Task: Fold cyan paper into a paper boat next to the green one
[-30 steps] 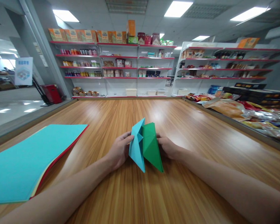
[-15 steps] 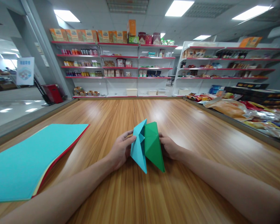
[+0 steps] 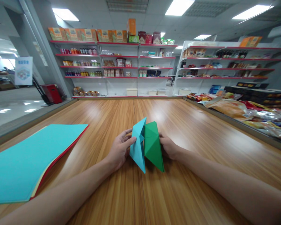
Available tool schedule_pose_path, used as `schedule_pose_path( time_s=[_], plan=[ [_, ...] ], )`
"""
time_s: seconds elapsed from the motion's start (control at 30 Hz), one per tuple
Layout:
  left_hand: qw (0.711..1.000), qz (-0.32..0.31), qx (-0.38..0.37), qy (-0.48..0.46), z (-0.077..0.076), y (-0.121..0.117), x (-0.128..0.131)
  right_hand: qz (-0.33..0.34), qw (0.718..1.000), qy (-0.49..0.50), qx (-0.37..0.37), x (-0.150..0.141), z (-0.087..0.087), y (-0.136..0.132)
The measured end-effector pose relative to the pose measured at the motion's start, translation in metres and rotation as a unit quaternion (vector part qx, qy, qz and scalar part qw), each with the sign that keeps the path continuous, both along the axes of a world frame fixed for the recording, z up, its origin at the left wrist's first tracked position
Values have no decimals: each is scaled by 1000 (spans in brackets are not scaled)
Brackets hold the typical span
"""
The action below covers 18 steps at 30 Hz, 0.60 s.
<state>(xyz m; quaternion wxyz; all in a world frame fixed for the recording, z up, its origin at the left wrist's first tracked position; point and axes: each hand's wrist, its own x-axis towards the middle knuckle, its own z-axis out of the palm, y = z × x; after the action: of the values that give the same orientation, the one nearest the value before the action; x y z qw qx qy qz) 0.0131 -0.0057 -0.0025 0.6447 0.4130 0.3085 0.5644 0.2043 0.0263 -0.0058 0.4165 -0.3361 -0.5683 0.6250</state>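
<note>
Above the middle of the wooden table (image 3: pixel 103 193), my left hand (image 3: pixel 120 148) pinches a light blue folded-paper piece (image 3: pixel 137 147), its thumb on the near face and fingers behind. My right hand (image 3: pixel 170 147) grips a green folded-paper piece (image 3: pixel 152 143) from its right side; most of those fingertips are hidden behind the paper. Both pieces are tilted and pointed at the ends. They are side by side, the blue one's small inner point reaching the green one's left edge. Whether they are joined I cannot tell.
A stack of coloured paper sheets (image 3: pixel 42 159), turquoise on top with cream and red below, lies at the left. Packaged snacks (image 3: pixel 234 109) and dark boxes (image 3: pixel 267 97) are beyond the table's right rim. Stocked shelves (image 3: pixel 118 67) stand at the back.
The blue piece has turned slightly and come closer to the green one, narrowing the gap and covering more of its inner point. Both hands keep their hold. The whole view has shifted a little.
</note>
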Motion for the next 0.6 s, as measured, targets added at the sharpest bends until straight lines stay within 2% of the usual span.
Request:
schedule_pose_path(
  time_s=[0.17, 0.3, 0.43, 0.6],
  plan=[
    [997, 31, 53, 46, 1, -2, -1, 11, 1000, -19, 14, -1, 0, -1],
    [994, 38, 64, 80, 3, -4, -2, 24, 999, -31, 26, -1, 3, -2],
    [990, 31, 89, 103, 8, -8, 1, 16, 999, -32, 31, -1, 4, -2],
    [972, 21, 148, 182, 11, -11, 3, 13, 998, -31, 45, 0, 2, -1]
  ],
)
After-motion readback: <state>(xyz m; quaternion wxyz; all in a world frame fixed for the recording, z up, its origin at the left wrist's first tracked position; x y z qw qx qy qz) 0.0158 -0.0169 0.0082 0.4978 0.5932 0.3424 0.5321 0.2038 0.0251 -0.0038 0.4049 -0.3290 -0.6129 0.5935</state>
